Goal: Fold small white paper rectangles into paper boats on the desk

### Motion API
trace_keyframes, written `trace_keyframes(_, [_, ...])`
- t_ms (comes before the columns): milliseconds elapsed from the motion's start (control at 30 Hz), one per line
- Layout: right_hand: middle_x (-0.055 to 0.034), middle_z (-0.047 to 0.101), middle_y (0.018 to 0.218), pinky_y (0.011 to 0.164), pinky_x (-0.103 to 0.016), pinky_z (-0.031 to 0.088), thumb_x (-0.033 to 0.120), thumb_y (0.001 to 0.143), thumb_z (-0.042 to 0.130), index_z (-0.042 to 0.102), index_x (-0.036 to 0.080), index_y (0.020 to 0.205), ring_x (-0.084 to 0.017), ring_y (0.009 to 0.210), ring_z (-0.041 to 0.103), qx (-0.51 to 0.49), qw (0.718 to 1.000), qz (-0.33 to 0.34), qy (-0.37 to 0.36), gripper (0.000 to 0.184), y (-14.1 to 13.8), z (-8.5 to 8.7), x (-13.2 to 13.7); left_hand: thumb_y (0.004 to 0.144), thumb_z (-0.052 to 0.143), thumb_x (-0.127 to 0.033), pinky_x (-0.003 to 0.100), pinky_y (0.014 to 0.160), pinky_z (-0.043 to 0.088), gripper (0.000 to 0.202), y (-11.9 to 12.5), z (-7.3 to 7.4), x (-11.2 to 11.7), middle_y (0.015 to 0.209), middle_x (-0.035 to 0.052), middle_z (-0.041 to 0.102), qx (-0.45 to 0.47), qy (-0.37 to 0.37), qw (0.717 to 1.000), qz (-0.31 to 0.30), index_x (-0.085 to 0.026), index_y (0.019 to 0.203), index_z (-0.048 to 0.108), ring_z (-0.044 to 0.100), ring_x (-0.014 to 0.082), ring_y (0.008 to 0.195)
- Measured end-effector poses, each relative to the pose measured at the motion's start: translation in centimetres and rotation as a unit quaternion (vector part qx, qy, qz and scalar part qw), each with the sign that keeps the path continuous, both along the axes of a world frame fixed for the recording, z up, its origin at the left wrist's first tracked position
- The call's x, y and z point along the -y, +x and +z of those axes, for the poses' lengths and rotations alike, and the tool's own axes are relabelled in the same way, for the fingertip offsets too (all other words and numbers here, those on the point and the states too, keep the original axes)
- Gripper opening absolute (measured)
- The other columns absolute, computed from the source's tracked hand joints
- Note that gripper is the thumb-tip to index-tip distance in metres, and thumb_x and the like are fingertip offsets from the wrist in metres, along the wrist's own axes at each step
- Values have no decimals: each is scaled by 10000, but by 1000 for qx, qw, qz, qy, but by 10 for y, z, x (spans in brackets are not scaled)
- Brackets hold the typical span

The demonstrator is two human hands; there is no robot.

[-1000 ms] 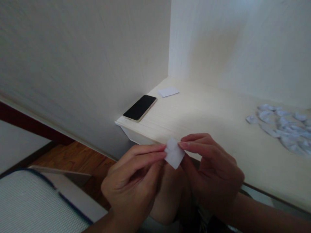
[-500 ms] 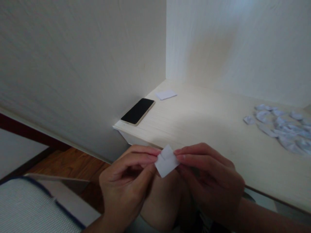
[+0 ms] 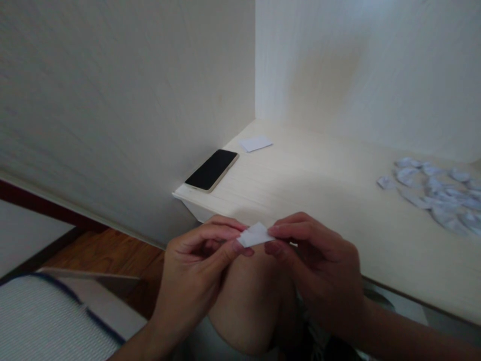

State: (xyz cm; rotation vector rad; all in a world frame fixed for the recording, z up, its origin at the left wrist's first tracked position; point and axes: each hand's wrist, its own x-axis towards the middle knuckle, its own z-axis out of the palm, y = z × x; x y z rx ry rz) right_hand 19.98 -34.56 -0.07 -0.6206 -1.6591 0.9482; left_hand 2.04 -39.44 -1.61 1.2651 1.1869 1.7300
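A small folded piece of white paper [image 3: 254, 234] is held in the air just in front of the desk's near edge, above my knee. My left hand [image 3: 195, 271] pinches its left end between thumb and fingers. My right hand [image 3: 319, 265] pinches its right end the same way. The paper now lies nearly flat, seen almost edge-on. Both hands are closed on it.
A pale wooden desk [image 3: 338, 210] is set in a corner between white panels. On it lie a black phone [image 3: 211, 170] at the left edge, a white slip of paper [image 3: 255, 143] behind it, and a heap of several folded paper pieces [image 3: 436, 193] at the right. A wooden floor and a striped mat [image 3: 45, 321] lie lower left.
The paper has been tilted from facing me as a diamond shape to lying nearly flat between my fingertips. Both hands keep their pinch and have shifted only slightly.
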Motion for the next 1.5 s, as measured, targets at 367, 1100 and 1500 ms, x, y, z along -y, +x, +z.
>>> trace_keyframes(367, [-7, 757, 760, 548, -246, 572, 223, 947, 676, 749, 205, 1044, -135, 620, 697, 31, 992, 58, -103, 122, 1, -5, 1, 873, 773, -153, 221, 595, 636, 112, -1, -1, 0, 914, 19, 766, 16, -22, 999, -26, -254, 829, 794, 735, 123, 658])
trace_keyframes(1100, [-19, 773, 913, 649, -229, 564, 144, 880, 768, 783, 216, 914, -124, 767, 721, 12, 995, 77, -66, 82, 6, 1, 1, 838, 772, -44, 158, 755, 613, 205, 8, 8, 11, 973, -21, 777, -204, 87, 974, 49, -243, 885, 784, 740, 97, 866])
trace_keyframes(1500, [-21, 727, 890, 693, -193, 562, 21, 824, 762, 781, 173, 849, -99, 810, 698, 14, 998, -41, 52, 155, 4, 4, 7, 831, 757, -37, 212, 715, 652, 215, 15, 6, 14, 938, -35, 804, -256, 138, 947, 135, -246, 876, 778, 754, 116, 790])
